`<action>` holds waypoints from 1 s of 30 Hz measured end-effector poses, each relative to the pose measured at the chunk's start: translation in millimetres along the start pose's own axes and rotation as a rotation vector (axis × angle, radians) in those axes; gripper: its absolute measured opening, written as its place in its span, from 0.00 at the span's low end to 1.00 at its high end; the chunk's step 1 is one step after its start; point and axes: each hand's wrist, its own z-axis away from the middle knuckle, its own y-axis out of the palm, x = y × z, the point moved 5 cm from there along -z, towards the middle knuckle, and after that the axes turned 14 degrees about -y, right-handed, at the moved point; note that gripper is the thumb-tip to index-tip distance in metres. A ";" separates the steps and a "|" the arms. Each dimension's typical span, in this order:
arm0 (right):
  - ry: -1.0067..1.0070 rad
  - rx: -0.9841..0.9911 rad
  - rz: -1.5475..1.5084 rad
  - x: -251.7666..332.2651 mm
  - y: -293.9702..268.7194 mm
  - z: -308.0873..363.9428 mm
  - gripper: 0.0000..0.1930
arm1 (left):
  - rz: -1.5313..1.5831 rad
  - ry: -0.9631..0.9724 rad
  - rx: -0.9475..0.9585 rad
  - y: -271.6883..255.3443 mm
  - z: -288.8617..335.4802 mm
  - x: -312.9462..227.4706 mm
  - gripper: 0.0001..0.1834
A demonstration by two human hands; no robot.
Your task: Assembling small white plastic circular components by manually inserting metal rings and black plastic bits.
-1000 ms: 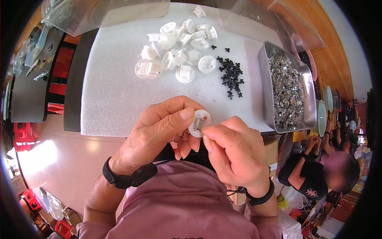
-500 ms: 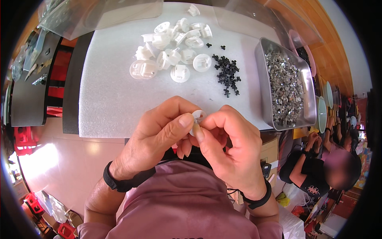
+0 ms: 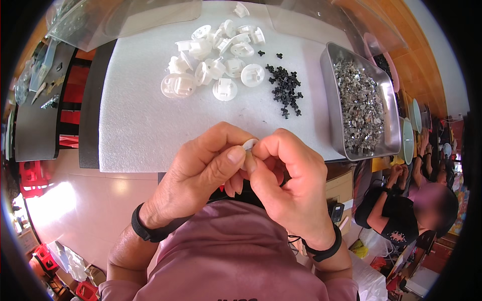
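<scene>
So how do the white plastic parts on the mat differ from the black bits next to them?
The white plastic parts are much larger, rounded caps with moulded ribs; the black bits are tiny and cross-shaped. The white parts lie in a loose spread heap; the black bits sit in a tighter cluster nearer the metal tray. Both lie loose on the white foam mat, untouched by either hand.

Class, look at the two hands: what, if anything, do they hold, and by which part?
Both the left hand and right hand pinch one small white plastic part between their fingertips; only its top edge shows, so the exact grip cannot be told.
</scene>
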 end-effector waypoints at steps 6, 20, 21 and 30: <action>-0.025 -0.001 -0.045 -1.4 1.7 5.1 0.04 | 0.025 0.000 0.003 -1.4 2.1 0.4 0.14; 0.151 -0.025 -0.245 -7.6 4.7 5.7 0.06 | -0.026 0.052 -0.022 -3.3 3.7 1.6 0.15; 0.142 -0.028 -0.313 -11.2 5.3 7.1 0.07 | 0.019 0.046 -0.006 -3.5 3.6 1.9 0.16; 0.183 0.019 -0.433 -11.9 3.8 7.2 0.07 | 0.052 0.033 -0.003 -4.9 4.4 2.5 0.16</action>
